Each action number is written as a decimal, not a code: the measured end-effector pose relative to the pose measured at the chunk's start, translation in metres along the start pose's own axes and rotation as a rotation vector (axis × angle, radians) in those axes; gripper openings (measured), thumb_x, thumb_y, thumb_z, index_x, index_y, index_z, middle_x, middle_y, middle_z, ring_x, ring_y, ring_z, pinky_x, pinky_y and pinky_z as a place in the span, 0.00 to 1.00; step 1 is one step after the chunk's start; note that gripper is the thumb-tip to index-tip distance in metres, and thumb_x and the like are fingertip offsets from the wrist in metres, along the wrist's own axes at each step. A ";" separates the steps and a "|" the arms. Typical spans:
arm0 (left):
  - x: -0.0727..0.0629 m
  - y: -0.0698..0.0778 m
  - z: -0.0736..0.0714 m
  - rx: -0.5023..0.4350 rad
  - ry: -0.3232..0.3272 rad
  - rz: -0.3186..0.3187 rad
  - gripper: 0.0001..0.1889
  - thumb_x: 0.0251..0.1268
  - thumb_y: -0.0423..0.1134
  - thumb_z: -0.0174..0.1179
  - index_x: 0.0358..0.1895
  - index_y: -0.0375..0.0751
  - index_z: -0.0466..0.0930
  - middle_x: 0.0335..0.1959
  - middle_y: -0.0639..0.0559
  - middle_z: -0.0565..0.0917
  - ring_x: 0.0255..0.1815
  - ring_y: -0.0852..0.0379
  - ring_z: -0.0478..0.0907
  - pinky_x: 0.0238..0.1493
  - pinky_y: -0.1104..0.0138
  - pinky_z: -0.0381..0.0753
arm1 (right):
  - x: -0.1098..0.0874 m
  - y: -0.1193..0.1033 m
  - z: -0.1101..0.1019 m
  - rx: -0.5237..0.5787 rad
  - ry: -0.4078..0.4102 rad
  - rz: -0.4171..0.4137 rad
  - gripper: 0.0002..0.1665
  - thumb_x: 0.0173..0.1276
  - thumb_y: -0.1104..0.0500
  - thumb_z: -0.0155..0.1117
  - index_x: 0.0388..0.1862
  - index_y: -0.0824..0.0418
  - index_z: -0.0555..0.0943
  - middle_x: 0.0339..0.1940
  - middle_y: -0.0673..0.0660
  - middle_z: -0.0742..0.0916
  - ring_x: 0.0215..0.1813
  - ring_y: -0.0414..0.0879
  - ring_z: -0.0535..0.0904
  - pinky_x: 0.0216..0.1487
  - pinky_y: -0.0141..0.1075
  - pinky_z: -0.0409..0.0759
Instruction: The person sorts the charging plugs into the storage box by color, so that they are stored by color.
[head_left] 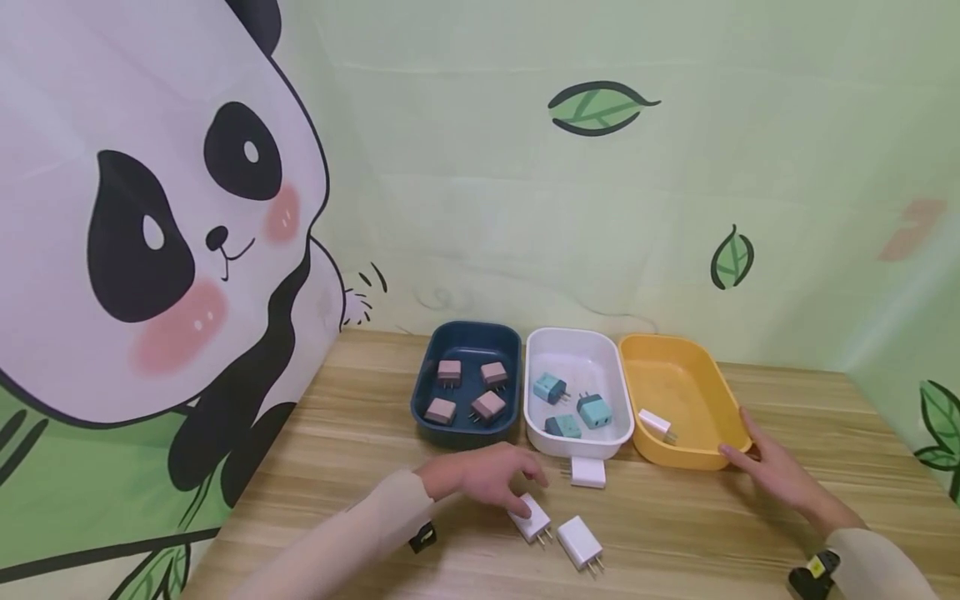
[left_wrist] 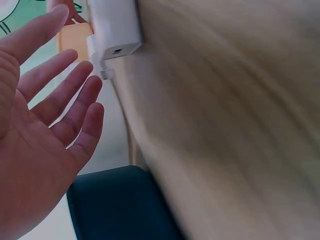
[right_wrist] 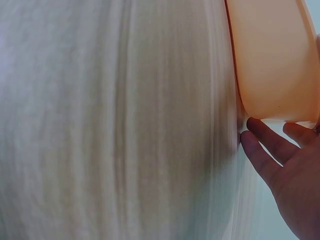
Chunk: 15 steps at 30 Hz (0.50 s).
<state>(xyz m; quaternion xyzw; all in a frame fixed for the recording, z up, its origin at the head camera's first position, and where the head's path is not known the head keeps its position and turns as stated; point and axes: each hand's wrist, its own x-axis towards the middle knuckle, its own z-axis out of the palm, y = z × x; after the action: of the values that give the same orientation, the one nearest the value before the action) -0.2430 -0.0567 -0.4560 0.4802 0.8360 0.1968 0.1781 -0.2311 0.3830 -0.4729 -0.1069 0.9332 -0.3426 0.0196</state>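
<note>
My left hand (head_left: 495, 477) hovers over a white plug charger (head_left: 531, 521), thumb and forefinger parted above it. In the left wrist view, the spread fingers of my left hand (left_wrist: 47, 120) stand apart from a white charger (left_wrist: 116, 30). Another white charger (head_left: 580, 542) lies just right of it, and a third white charger (head_left: 588, 472) lies before the white tray (head_left: 577, 448). My right hand (head_left: 776, 475) touches the near right corner of the yellow tray (head_left: 678, 457) with thumb and fingers extended. Inside that tray is one white charger (head_left: 656, 422).
A dark blue tray (head_left: 467, 435) at left holds several pink chargers (head_left: 487, 406). Teal chargers (head_left: 595, 410) lie in the white tray. The three trays stand side by side on the wooden table (head_left: 360, 392), before a printed cloth backdrop (head_left: 480, 208).
</note>
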 end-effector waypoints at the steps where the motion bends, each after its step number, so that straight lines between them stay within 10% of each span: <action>1: -0.001 -0.001 0.001 -0.007 -0.011 -0.010 0.21 0.56 0.45 0.68 0.53 0.44 0.80 0.51 0.59 0.80 0.49 0.66 0.74 0.51 0.75 0.71 | 0.000 0.000 0.000 0.000 0.001 0.000 0.49 0.73 0.50 0.53 0.72 0.76 0.36 0.68 0.82 0.56 0.62 0.69 0.66 0.48 0.15 0.60; 15: -0.007 -0.005 0.015 -0.035 -0.019 0.022 0.23 0.52 0.41 0.71 0.53 0.46 0.79 0.50 0.59 0.79 0.47 0.68 0.72 0.49 0.77 0.69 | 0.001 0.004 0.000 0.005 0.005 -0.007 0.49 0.73 0.51 0.53 0.72 0.74 0.36 0.67 0.81 0.57 0.62 0.68 0.67 0.46 0.13 0.57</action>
<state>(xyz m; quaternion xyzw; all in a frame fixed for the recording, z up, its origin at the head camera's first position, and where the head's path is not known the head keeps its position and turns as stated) -0.2362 -0.0627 -0.4701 0.4881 0.8254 0.2086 0.1923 -0.2329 0.3858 -0.4757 -0.1094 0.9320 -0.3451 0.0164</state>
